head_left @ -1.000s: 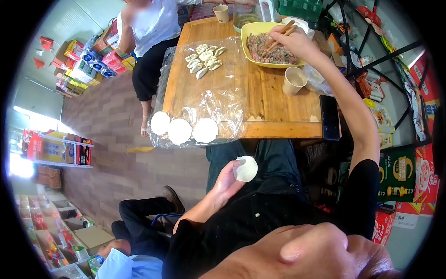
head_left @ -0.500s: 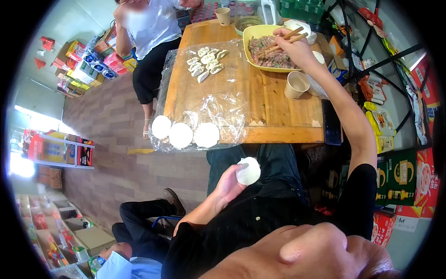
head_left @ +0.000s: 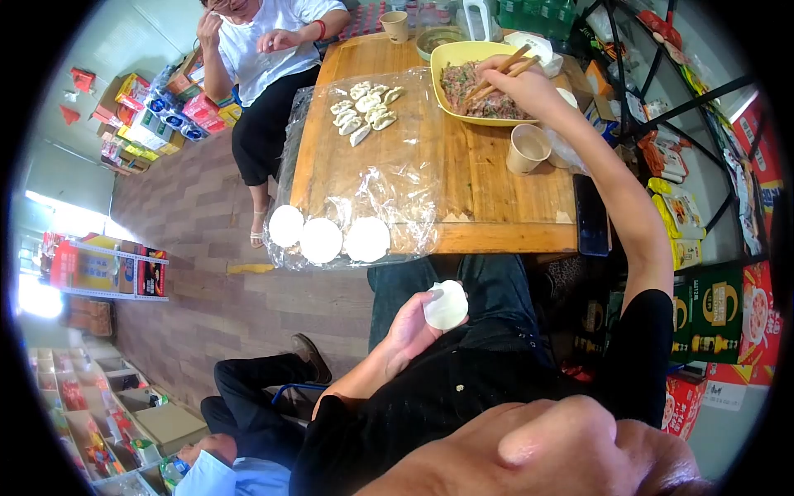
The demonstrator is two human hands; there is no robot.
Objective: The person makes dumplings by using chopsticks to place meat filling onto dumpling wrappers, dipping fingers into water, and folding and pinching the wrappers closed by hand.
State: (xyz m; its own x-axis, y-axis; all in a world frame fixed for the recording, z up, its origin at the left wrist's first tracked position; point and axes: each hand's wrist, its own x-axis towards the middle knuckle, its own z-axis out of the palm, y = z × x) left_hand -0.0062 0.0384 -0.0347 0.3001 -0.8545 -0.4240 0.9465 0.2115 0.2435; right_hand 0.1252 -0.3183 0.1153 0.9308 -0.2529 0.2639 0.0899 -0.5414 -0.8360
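Note:
A round white dough wrapper (head_left: 447, 306) lies in my left hand (head_left: 413, 325), thumb on its upper edge, over my lap. My right hand (head_left: 518, 86) grips wooden chopsticks (head_left: 511, 69), their tips in the minced filling (head_left: 460, 83) of a yellow bowl (head_left: 437, 64). Left of the bowl, several folded dumplings (head_left: 365, 108) rest on clear plastic film (head_left: 372, 174). Three flat wrappers (head_left: 320, 240) lie along the film's near edge.
On the wooden table (head_left: 496, 236) stand a paper cup (head_left: 528, 149) below the bowl, another cup (head_left: 394, 26) at the far edge and a phone (head_left: 590, 215) at the right. One person (head_left: 277, 50) sits beyond the table, another (head_left: 236, 463) at lower left.
The chopsticks, now in a slightly different pose, have stayed in the filling. My left hand with its wrapper has shifted slightly right. The person across the table has lowered one hand to the chest.

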